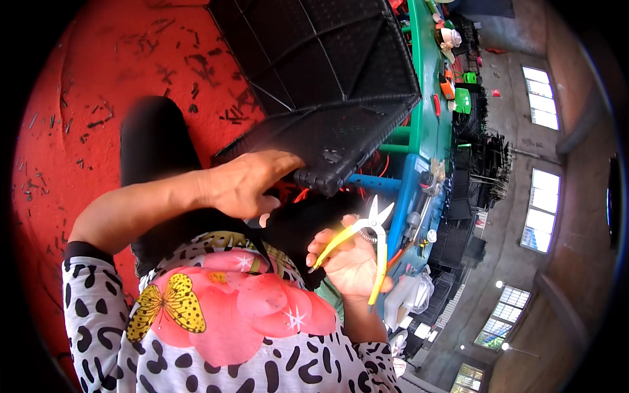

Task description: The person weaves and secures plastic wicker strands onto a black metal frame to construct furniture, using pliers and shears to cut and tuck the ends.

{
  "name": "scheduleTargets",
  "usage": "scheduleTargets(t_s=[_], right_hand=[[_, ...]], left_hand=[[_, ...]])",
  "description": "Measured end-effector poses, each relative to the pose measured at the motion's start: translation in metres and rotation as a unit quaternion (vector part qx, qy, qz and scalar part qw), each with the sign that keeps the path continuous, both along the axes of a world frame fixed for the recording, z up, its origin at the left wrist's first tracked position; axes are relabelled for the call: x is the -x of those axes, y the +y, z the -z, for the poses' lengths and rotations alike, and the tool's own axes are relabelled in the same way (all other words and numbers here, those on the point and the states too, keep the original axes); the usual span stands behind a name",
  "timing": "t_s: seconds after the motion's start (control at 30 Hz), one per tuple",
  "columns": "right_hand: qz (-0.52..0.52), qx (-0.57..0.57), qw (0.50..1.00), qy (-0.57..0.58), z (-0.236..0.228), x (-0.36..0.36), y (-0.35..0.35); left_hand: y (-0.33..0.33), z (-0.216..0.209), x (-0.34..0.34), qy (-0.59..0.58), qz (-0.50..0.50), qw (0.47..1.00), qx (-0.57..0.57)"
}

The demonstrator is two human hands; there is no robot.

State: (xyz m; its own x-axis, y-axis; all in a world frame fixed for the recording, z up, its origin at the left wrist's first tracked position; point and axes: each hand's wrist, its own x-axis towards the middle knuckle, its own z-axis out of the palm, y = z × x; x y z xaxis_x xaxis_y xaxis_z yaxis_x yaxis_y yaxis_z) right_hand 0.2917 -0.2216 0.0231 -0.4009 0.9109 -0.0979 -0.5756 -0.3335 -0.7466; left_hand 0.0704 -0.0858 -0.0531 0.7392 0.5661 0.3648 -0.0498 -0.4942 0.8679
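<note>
A large black woven wicker piece (314,134) with a folded, boxy shape leans in front of me. My left hand (246,183) is at its near edge, with bent fingers on the rim and the thumb below; some fingertips are hidden. In my right hand (350,259), palm up, lie small pruning shears (377,226) with yellow handles. Their blades point away from me and stand apart, and a coil spring shows between the handles. The shears are just right of the wicker corner, not touching it.
Short black offcuts (196,65) litter the red floor (98,150) on the left. To the right run a green bench (426,85) and a blue one (406,196), bearing tools, a power driver (413,223) and small items. Dark wicker pieces (452,249) are stacked beyond.
</note>
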Motion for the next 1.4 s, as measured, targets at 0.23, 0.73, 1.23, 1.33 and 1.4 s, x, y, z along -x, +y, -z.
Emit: scheduleTargets(t_s=[0.23,0.73,1.23,1.33,1.4], right_hand=[[0.17,-0.039,0.983,-0.06,0.0,-0.007,0.013],[0.285,-0.117,0.923,-0.23,-0.022,-0.087,0.185],[0.332,-0.362,0.828,-0.269,-0.066,-0.017,0.105],[0.332,-0.357,0.841,-0.236,-0.046,0.01,0.049],[0.301,-0.417,0.813,-0.273,-0.019,0.021,0.027]], left_hand=[[0.044,-0.005,-0.003,-0.008,0.139,0.972,0.189],[-0.005,0.042,-0.044,0.147,0.048,0.952,-0.264],[-0.001,0.07,-0.093,0.298,0.121,0.88,-0.349],[0.041,0.035,-0.067,0.109,-0.089,0.938,-0.317],[0.071,0.017,-0.072,0.02,-0.195,0.943,-0.27]])
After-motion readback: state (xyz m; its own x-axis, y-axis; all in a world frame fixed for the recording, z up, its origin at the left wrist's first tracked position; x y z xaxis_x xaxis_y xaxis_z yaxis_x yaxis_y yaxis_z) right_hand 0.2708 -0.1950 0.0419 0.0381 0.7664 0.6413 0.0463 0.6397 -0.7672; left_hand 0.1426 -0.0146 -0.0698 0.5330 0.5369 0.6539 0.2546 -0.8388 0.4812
